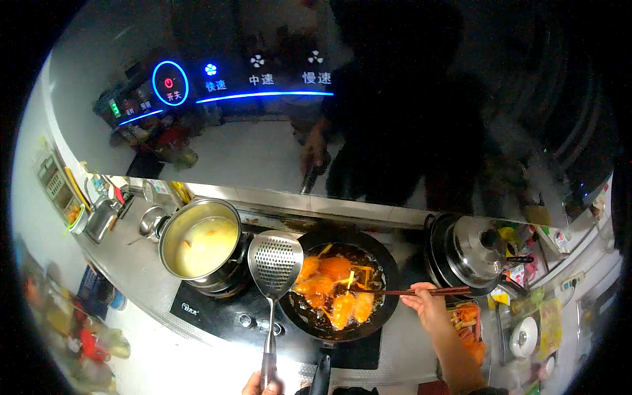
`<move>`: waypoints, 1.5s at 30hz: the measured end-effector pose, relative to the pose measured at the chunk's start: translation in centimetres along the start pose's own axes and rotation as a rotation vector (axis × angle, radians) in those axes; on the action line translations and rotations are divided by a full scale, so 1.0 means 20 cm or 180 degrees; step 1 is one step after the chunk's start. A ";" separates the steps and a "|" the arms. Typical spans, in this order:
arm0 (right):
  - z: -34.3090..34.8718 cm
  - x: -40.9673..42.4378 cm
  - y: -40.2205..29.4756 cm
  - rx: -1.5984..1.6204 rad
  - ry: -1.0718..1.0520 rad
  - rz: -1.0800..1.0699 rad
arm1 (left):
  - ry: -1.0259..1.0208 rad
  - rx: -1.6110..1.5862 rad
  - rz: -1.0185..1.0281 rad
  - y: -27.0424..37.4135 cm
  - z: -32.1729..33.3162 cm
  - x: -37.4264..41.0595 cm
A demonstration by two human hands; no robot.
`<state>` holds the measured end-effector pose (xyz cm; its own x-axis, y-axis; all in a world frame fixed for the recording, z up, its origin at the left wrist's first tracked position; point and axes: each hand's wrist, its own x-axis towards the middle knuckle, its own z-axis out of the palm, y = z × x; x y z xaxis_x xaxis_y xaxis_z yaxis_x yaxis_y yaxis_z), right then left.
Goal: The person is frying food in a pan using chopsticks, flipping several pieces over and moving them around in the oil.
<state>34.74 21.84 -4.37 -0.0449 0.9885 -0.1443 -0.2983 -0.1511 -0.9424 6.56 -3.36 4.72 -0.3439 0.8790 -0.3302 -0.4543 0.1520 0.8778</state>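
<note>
My left hand grips the dark handle of a metal slotted skimmer. Its perforated head is tilted up beside the left rim of a black frying pan. In my right hand is a pair of dark chopsticks, with tips over the middle of the pan. Orange-coated pieces of food and yellow strips lie in bubbling dark oil. Whether the tips grip a piece cannot be told. The pan's black handle points towards me.
A steel pot with pale yellow liquid stands left on the black gas hob. Right are stacked pans with a lid and a tray of orange food. A glossy range hood with lit controls overhangs the back.
</note>
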 end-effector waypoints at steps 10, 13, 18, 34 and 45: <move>-0.07 -0.15 -0.07 0.0137 0.0417 -0.0073 | -0.0476 0.0085 -0.0072 0.07 -0.10 0.10; 0.00 -0.28 -0.20 -0.0765 0.0366 -0.0581 | -0.0548 0.0130 -0.0163 0.07 -0.15 0.14; 0.09 -0.39 -0.28 0.0324 0.0479 -0.0803 | -0.0662 0.0049 -0.0172 0.09 -0.20 0.18; 0.36 -0.71 0.01 -0.2800 -0.1593 -0.1553 | -0.0788 -0.0069 -0.0190 0.11 -0.31 0.20; 0.27 -0.62 -0.18 -0.2494 -0.1049 -0.1458 | -0.0882 0.0077 -0.0200 0.12 -0.33 0.20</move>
<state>31.24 10.23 2.44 -0.3832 0.8843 0.2668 0.3622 0.4095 -0.8373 -1.31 -2.51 3.14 -0.0765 0.9570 -0.2796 -0.4468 0.2178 0.8677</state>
